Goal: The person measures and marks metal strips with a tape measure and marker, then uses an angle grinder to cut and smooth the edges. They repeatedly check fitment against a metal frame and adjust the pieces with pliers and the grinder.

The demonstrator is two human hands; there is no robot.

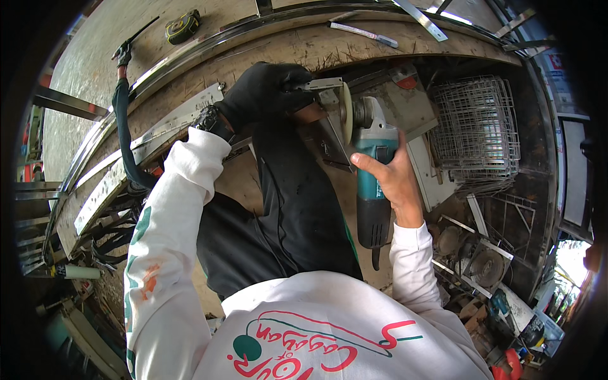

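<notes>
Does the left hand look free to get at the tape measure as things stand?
Probably not with its grip as it is: the left hand is holding a metal piece up at the disc of the grinder. The tape measure itself lies uncovered.

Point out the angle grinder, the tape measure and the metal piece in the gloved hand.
Angle grinder [368, 191], head view: on its teal body.
Tape measure [182, 27], head view: middle of its case.
Metal piece [325, 83], head view: its exposed end.
</notes>
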